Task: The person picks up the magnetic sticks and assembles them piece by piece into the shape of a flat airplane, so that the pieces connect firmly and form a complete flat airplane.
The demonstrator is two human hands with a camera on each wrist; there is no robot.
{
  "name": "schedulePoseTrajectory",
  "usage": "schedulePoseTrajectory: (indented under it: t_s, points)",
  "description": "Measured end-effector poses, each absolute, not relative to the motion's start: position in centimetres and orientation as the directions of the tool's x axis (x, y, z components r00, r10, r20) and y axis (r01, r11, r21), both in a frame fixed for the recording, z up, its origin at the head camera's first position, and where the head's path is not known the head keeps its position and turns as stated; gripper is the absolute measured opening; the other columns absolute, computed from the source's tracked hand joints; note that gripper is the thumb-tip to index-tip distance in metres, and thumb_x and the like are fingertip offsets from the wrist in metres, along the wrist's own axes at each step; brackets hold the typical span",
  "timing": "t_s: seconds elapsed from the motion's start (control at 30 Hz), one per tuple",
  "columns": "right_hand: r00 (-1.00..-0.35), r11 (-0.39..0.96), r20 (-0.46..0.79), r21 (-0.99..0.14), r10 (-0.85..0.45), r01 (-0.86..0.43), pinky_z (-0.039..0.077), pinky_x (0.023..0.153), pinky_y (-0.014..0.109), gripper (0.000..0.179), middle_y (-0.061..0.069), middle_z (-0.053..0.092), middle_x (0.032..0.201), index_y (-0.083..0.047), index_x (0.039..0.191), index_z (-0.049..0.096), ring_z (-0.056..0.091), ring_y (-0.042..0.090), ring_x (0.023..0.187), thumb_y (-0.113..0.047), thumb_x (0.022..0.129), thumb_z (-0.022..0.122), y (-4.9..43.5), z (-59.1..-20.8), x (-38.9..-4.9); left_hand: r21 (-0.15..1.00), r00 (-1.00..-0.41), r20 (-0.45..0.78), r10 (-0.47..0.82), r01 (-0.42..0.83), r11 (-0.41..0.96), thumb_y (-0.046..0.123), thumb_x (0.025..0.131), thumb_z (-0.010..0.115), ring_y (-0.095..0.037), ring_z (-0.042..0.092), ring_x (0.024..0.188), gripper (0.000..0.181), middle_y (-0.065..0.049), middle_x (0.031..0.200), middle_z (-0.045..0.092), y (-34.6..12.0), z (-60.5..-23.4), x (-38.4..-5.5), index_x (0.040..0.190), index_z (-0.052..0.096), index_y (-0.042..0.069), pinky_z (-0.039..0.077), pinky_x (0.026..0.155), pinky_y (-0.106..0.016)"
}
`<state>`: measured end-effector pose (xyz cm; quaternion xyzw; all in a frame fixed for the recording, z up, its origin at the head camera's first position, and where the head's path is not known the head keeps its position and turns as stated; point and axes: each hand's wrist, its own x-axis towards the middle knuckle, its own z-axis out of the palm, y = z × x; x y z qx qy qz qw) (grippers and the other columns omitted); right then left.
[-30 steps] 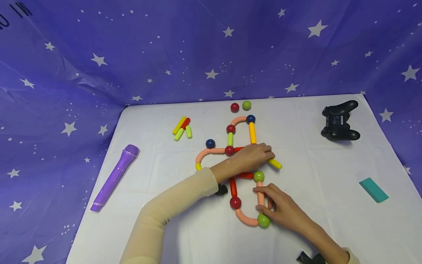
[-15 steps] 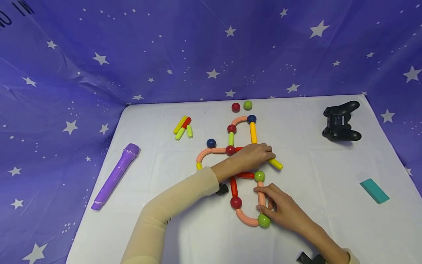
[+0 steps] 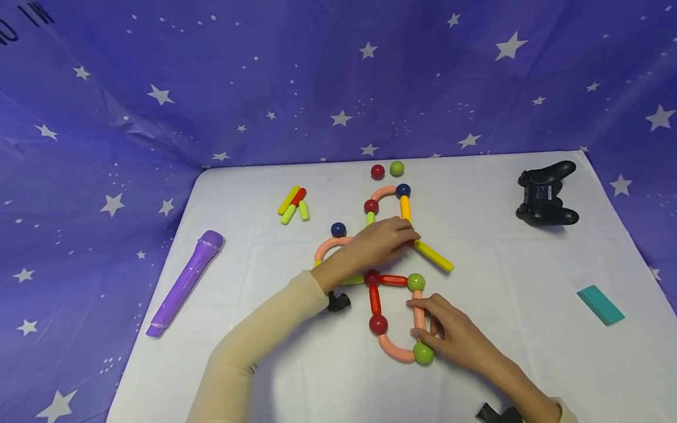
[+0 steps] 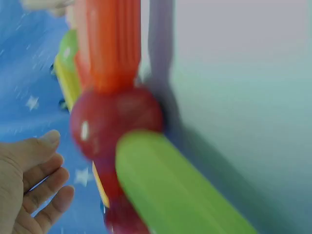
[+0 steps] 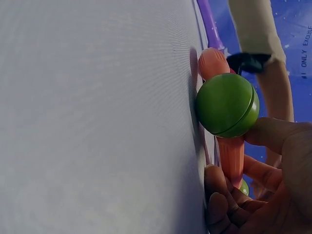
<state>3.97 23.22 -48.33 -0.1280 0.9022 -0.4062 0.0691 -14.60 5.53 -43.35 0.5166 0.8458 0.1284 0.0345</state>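
A flat figure of coloured rods and balls lies mid-table. My right hand point(image 3: 455, 332) pinches a straight pink rod point(image 3: 419, 310) between thumb and fingers; one green ball point(image 5: 227, 105) sits at its near end, another green ball point(image 3: 416, 282) at its far end. Over the middle of the figure is my left hand point(image 3: 378, 239), covering some pieces. In the left wrist view its fingers point(image 4: 46, 187) are loosely bent with nothing between them, beside a red ball point(image 4: 114, 122) and a light green rod point(image 4: 175, 190). A yellow rod point(image 3: 435, 256) slants out from beneath this hand.
Loose short rods point(image 3: 293, 204) lie at the back left, near a blue ball point(image 3: 338, 230). A red ball point(image 3: 378, 172) and a green one sit at the back. Around are a purple microphone-shaped stick point(image 3: 185, 285), a black game controller point(image 3: 547, 194) and a teal block point(image 3: 600, 305).
My left hand has moved left and slightly back off the yellow rod, uncovering more of it and the red ball with its red and green rods. My right hand stays on the pink rod.
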Motion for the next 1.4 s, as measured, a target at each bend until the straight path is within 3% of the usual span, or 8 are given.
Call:
schedulePoseTrajectory:
  t_s: [0.23,0.5,0.7,0.9,1.13,1.4]
  points:
    - [-0.958,0.648,-0.078,-0.751,-0.277,-0.126,0.043,0.057,0.017,0.051,-0.009,0.051,0.093,-0.022,0.126,0.061,0.050,0.005,0.069,-0.021,0.080,0.081,23.0,-48.2,3.9,0.369,-0.602,0.193,0.775,0.776,0.512,0.020,0.088,0.074,-0.015,0.059,0.107,0.030,0.001,0.114,0.065,-2.6,-44.0,-14.6,0.117,0.070,0.014,0.050,0.096,-0.029]
    - [-0.957,0.653,-0.087,-0.748,-0.276,-0.120,0.043,0.057,0.017,0.050,-0.008,0.050,0.091,-0.022,0.126,0.061,0.048,0.004,0.069,-0.020,0.080,0.081,22.9,-48.2,3.9,0.488,-0.737,0.146,0.660,0.634,0.600,0.031,0.086,0.076,-0.021,0.051,0.122,0.041,-0.004,0.131,0.057,-8.6,-45.9,-12.9,0.123,0.068,0.018,0.045,0.104,-0.043]
    - [-0.954,0.686,-0.142,-0.722,-0.265,-0.083,0.043,0.057,0.017,0.051,-0.007,0.050,0.091,-0.024,0.128,0.061,0.048,0.004,0.070,-0.024,0.081,0.081,22.8,-47.9,3.8,0.613,-0.767,0.082,0.637,0.543,0.574,0.036,0.079,0.082,-0.025,0.042,0.135,0.048,-0.005,0.144,0.047,-10.9,-47.3,-11.4,0.122,0.069,0.018,0.040,0.108,-0.049]
    - [-0.952,0.768,-0.155,-0.631,-0.263,-0.109,0.041,0.056,0.017,0.054,-0.007,0.049,0.093,-0.030,0.131,0.059,0.046,0.004,0.069,-0.031,0.081,0.080,22.9,-46.9,3.8,0.695,-0.765,0.104,0.636,0.513,0.504,0.032,0.078,0.084,-0.025,0.038,0.139,0.041,-0.004,0.151,0.041,-12.2,-48.9,-10.7,0.115,0.071,0.020,0.036,0.112,-0.051]
    - [-0.979,0.804,0.024,-0.566,-0.204,-0.182,0.041,0.055,0.018,0.044,-0.005,0.052,0.090,-0.022,0.125,0.063,0.047,0.006,0.069,-0.027,0.084,0.078,24.6,-45.4,1.9,0.738,-0.768,0.190,0.612,0.523,0.427,0.023,0.080,0.082,-0.024,0.044,0.136,0.030,-0.005,0.150,0.043,-12.5,-50.4,-10.6,0.109,0.074,0.019,0.041,0.108,-0.046]
    - [-0.951,0.789,0.157,-0.530,-0.268,-0.310,0.046,0.058,0.024,0.045,0.003,0.059,0.103,-0.015,0.128,0.061,0.055,0.014,0.078,-0.019,0.086,0.076,25.0,-42.8,-4.7,0.739,-0.772,0.218,0.597,0.530,0.416,0.020,0.080,0.082,-0.025,0.046,0.134,0.028,-0.006,0.149,0.046,-12.8,-50.7,-10.4,0.107,0.074,0.018,0.043,0.107,-0.043]
